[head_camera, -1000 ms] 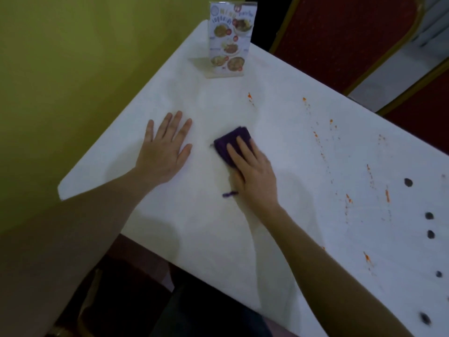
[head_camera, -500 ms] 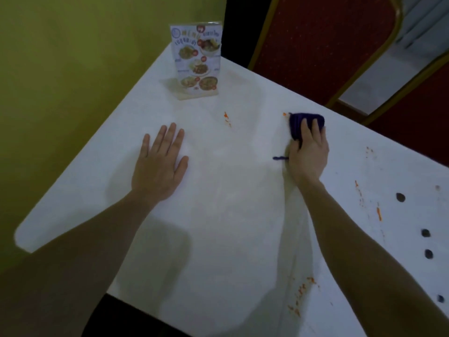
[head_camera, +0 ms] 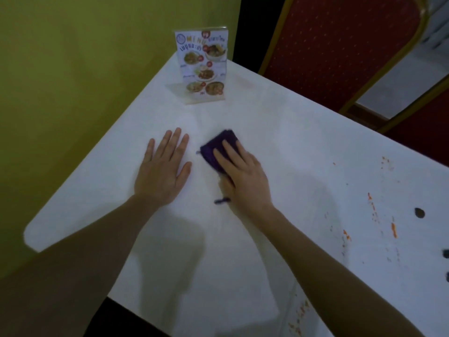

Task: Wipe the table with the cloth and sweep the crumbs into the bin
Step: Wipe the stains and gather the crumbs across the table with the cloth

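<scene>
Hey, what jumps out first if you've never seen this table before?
The right hand pressing a purple cloth flat on the white table, mid-table, with the left hand spread beside it. Orange crumbs streak the right side, and a menu stand sits at the far corner.

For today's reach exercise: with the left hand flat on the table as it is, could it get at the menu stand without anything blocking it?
Probably yes. The left hand lies open on the table, and only bare tabletop shows between it and the menu stand. The cloth sits off to its right.
</scene>
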Available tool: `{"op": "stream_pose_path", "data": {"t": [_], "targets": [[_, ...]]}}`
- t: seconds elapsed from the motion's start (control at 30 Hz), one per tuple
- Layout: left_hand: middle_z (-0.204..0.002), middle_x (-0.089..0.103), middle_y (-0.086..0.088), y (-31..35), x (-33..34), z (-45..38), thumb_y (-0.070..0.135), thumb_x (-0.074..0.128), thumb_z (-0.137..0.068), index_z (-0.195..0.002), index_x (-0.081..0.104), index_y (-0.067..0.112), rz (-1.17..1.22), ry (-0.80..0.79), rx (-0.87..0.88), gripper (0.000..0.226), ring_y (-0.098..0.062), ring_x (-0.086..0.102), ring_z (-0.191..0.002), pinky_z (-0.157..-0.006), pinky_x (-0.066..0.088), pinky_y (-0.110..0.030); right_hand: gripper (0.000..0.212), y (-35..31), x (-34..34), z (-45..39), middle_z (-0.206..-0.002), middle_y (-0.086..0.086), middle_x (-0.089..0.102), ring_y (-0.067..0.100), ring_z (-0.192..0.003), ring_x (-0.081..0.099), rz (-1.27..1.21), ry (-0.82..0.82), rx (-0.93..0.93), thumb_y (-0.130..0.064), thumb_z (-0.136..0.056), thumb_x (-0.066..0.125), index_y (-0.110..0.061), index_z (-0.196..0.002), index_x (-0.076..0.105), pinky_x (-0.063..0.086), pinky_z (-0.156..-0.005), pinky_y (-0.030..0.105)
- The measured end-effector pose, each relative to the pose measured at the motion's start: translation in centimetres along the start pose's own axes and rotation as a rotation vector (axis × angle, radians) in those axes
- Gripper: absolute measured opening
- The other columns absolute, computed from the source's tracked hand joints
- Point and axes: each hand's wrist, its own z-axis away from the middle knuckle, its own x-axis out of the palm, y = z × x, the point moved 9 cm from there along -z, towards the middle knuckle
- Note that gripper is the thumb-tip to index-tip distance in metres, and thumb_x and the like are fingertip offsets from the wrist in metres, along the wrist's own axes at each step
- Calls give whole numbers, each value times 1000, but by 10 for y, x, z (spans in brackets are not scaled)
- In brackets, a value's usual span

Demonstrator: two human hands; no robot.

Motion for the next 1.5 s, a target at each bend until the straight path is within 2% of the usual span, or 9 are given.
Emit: {"op": "stream_pose_path", "data": {"t": [0.17, 0.27, 0.37, 0.53, 0.73, 0.9, 1.07, 1.27, 1.5], "targets": [[-166, 14, -4, 0, 0, -1, 48, 16, -101, -158, 16, 18, 12, 3, -3, 65, -22, 11, -153, -124, 9, -48, 54, 72, -36, 58, -154, 4, 41, 26, -144, 33, 62, 83, 131, -20, -90, 57, -22, -144, 49, 32, -110, 37], [-166, 14, -5, -1, -1, -1, 48, 16, -101, -158, 17, 17, 8, 4, -4, 65, -23, 11, -153, -124, 11, -49, 55, 117, -49, 37, -157, 4, 35, 28, -147, 27, 60, 107, 363, -18, -94, 56, -23, -147, 43, 31, -114, 47], [-166, 15, -6, 0, -1, 0, 48, 17, -101, -158, 19, 17, 8, 3, 3, 65, -24, 13, -153, -123, 11, -49, 54, 120, -49, -14, -157, 5, 35, 29, -148, 24, 31, 162, 498, -20, -94, 50, -23, -148, 43, 26, -117, 46], [-166, 14, -7, 0, -2, 1, 47, 17, -101, -158, 16, 16, 4, -14, 8, 65, -25, 12, -153, -123, 11, -50, 53, 43, -14, -58, -155, 7, 38, 32, -146, 29, 14, 111, 308, -19, -92, 52, -23, -144, 48, 31, -111, 46], [-167, 10, -6, 0, -3, 2, 47, 16, -101, -159, 13, 16, 22, -35, 9, 66, -24, 9, -154, -124, 8, -49, 51, 12, -6, 24, -157, 0, 35, 23, -148, 25, 46, 29, 133, -27, -97, 44, -27, -148, 42, 25, -112, 33], [-166, 14, -7, -1, -3, 0, 44, 19, -99, -158, 19, 14, 36, -30, 15, 66, -26, 13, -153, -123, 12, -51, 54, 102, -44, 38, -158, 1, 32, 25, -148, 23, 68, 134, 470, -24, -95, 48, -26, -149, 40, 25, -115, 42], [-166, 15, -8, 0, -5, 0, 41, 22, -97, -157, 21, 14, 39, -30, 17, 66, -27, 14, -153, -122, 14, -53, 58, 147, -55, -56, -160, 8, 27, 30, -149, 18, 68, 194, 660, -18, -94, 45, -17, -151, 36, 20, -119, 43], [-166, 12, -6, 0, -3, 0, 42, 20, -98, -158, 18, 16, 37, -47, 1, 66, -24, 10, -154, -123, 11, -51, 58, 101, -24, -162, -162, 12, 22, 37, -149, 14, 52, 32, 412, -20, -97, 43, -18, -153, 30, 22, -117, 47], [-166, 11, -6, 0, -3, -1, 43, 21, -100, -158, 17, 16, 51, -50, 3, 65, -25, 10, -154, -123, 11, -52, 55, 96, -22, -109, -158, 9, 32, 34, -147, 25, 83, -49, 166, -22, -95, 47, -20, -150, 40, 29, -114, 47]]}}
